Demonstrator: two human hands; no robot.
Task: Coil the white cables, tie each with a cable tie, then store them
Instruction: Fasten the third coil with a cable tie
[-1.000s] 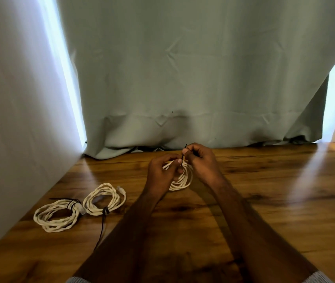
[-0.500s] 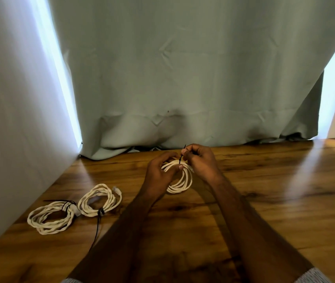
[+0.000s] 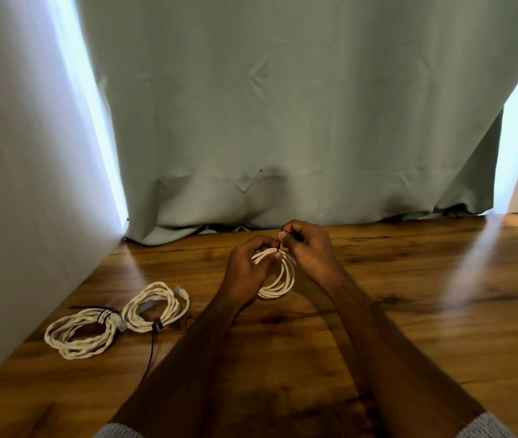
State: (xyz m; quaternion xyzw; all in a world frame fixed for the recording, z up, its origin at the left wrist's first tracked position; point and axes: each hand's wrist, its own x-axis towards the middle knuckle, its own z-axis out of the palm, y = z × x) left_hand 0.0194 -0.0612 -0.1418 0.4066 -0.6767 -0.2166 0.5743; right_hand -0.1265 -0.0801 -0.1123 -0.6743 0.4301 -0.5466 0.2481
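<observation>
A small coil of white cable (image 3: pixel 280 279) is held just above the wooden table, near its far edge. My left hand (image 3: pixel 246 270) grips the top of the coil. My right hand (image 3: pixel 310 251) pinches a thin black cable tie (image 3: pixel 280 243) that wraps the coil's top, its tip sticking up between my fingers. Two other white coils lie on the table at the left: one (image 3: pixel 79 335) and a second (image 3: pixel 156 306), each bound with a black cable tie whose long tail sticks out.
The wooden table (image 3: pixel 409 327) runs to a grey-green curtain (image 3: pixel 283 121) at the back. A pale wall (image 3: pixel 14 184) closes the left side. Bright light comes through gaps beside the curtain.
The coil hangs more upright in my hands than a second ago. My hands stay close together at its top, still working the black tie. The two left coils have not moved.
</observation>
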